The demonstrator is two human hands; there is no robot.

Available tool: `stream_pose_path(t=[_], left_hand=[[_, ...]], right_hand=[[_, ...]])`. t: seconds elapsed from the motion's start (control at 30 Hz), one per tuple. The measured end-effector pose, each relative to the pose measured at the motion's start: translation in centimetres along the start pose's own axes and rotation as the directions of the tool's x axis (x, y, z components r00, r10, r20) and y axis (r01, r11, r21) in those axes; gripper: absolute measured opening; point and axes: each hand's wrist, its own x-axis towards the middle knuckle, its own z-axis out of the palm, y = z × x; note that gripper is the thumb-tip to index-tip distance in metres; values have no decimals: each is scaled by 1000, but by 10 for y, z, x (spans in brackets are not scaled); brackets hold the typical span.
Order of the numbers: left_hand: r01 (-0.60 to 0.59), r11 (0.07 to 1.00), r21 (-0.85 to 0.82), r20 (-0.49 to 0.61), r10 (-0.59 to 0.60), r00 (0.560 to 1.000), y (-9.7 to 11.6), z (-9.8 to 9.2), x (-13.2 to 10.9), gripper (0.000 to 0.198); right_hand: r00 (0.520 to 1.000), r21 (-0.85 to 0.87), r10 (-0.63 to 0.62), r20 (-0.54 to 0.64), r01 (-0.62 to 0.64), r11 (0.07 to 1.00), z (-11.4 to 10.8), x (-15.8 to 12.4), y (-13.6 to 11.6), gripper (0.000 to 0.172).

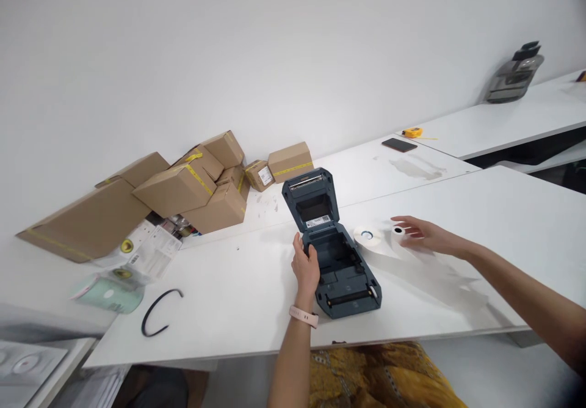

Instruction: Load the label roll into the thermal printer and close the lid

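Observation:
A dark label printer [341,267] lies on the white table with its lid [310,197] raised; its roll bay looks bare. My left hand [306,267] grips the printer's left edge, the thumb toward the inside and the fingers along the outer side. A pink band circles that wrist. To the printer's right, my right hand [423,236] has its fingers about a small white paper roll [398,246] with a dark core hole. Part of this roll is hidden by the fingers. Between it and the printer lies a wider white roll [366,236] with a blue-marked core.
Cardboard boxes [178,188] are piled at the back left. Near them lie plastic-wrapped packets [151,249], a mint-green cylinder [114,295] and a curved black band [149,316]. A phone [399,145], a yellow tape measure [412,132] and a clear container [513,78] are farther right.

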Motion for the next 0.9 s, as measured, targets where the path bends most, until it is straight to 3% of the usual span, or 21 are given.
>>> stream_pose_path(t=[0.1, 0.2, 0.3, 0.4, 0.5, 0.6, 0.7, 0.9], left_hand=[[-8, 1000, 1, 0, 8, 1000, 0, 0, 0, 55], [-20, 1000, -7, -13, 20, 1000, -1, 1, 1, 56], [-29, 999, -15, -19, 29, 999, -3, 1, 1, 56], [-24, 1000, -4, -24, 24, 999, -4, 1, 2, 56], [-22, 1000, -8, -22, 21, 1000, -5, 1, 2, 56], [-13, 1000, -12, -24, 13, 1000, -6, 1, 2, 57], [-22, 1000, -16, -32, 21, 999, -6, 1, 1, 57], [11, 997, -83, -3, -11, 1000, -12, -5, 11, 60]], right_hand=[[1000, 91, -9, 7, 8, 996, -22, 0, -24, 60], [995, -11, -82, 55, 83, 997, -24, 7, -57, 56], [970, -196, -136, 202, 176, 965, -5, 21, -79, 71], [939, -267, -123, 321, 214, 940, 18, 35, -81, 82], [916, -238, -139, 376, 241, 941, 34, 42, -75, 76], [921, -224, -177, 346, 264, 938, 39, 40, -75, 67], [935, -209, -183, 303, 253, 945, 29, 31, -84, 65], [946, -57, -238, 222, 256, 965, -15, 5, -127, 64]])
